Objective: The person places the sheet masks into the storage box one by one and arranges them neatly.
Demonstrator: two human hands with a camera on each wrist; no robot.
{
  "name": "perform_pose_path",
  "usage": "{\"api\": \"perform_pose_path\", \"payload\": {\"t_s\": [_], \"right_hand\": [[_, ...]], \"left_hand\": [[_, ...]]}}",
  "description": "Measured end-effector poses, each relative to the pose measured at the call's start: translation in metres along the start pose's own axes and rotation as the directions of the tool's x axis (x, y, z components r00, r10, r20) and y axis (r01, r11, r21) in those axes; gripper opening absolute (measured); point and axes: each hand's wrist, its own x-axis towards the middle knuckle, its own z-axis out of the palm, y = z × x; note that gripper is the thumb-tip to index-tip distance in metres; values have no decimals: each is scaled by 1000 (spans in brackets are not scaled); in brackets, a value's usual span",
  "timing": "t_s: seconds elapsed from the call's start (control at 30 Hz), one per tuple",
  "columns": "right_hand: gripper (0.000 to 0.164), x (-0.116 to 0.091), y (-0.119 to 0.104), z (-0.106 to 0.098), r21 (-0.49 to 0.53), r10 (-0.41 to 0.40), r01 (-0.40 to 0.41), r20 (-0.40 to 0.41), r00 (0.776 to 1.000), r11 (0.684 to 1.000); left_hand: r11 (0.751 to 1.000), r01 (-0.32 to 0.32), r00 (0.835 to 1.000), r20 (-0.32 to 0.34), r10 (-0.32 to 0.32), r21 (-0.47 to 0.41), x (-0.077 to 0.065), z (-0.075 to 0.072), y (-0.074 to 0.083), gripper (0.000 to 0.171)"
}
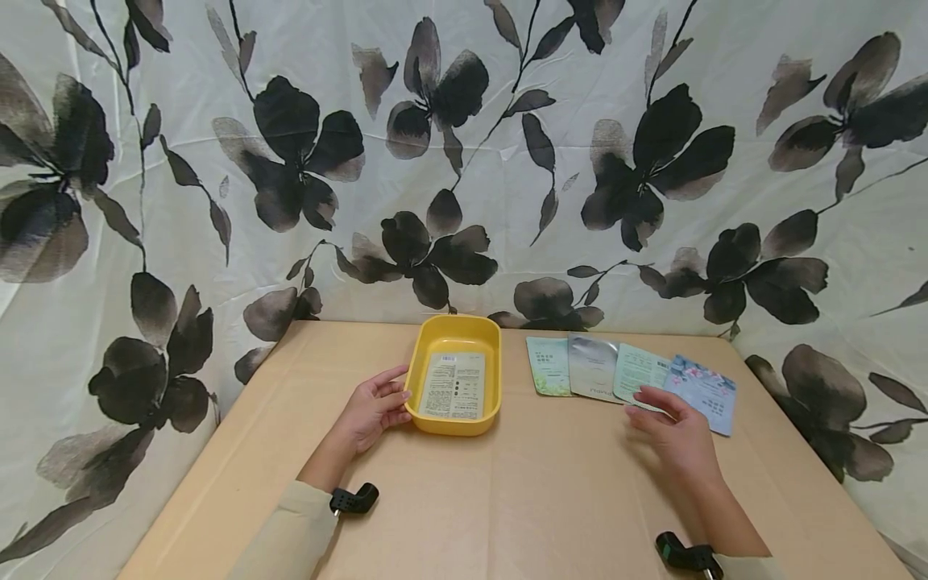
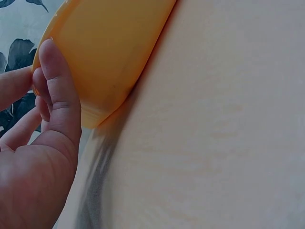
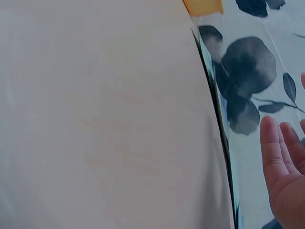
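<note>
At its left side, a yellow plastic tray [image 1: 495,366] is gripped by my left hand [image 1: 373,411]. In the left wrist view, the thumb of that hand [image 2: 43,157] lies along the tray's outer wall [image 2: 109,52] and the fingers reach its rim. Inside the tray lies a flat packet with printed text [image 1: 453,385]. My right hand [image 1: 674,431] hovers with relaxed fingers in front of a row of sachets, holding nothing visible. They are a pale green sachet [image 1: 548,366], a silver one [image 1: 593,366], a mint-green one [image 1: 640,372] and a blue floral one [image 1: 703,391].
A light brown table top [image 1: 493,499] carries everything. Behind it and at both sides hangs a white cloth with dark flowers [image 1: 536,209]. Each wrist wears a black device, one at the left wrist [image 1: 354,499] and another at the right [image 1: 689,556].
</note>
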Motion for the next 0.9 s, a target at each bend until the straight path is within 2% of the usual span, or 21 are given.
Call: {"api": "perform_pose_path", "payload": {"t_s": [0.33, 0.5, 0.6, 0.7, 0.8, 0.9], "right_hand": [[50, -9, 2, -18, 41, -59, 63, -99, 993, 997], [52, -11, 0, -26, -29, -73, 70, -153, 986, 997], [56, -10, -2, -32, -150, -78, 48, -199, 977, 988], [59, -8, -3, -37, -229, -86, 30, -239, 967, 973], [58, -4, -3, -42, -228, -70, 7, -269, 960, 974], [55, 0, -2, -47, -187, -49, -7, -294, 955, 982]], "left_hand": [[1000, 1, 1000, 26, -1, 8, -5, -4, 2, 63], [1000, -5, 1000, 30, 4, 18, -6, -4, 2, 63], [1000, 1, 1000, 22, -1, 17, -6, -4, 2, 61], [1000, 6, 1000, 24, -7, 14, -7, -5, 1, 61], [1000, 12, 1000, 25, -12, 8, -7, -6, 1, 61], [1000, 13, 1000, 26, -13, 9, -8, -7, 2, 62]]}}
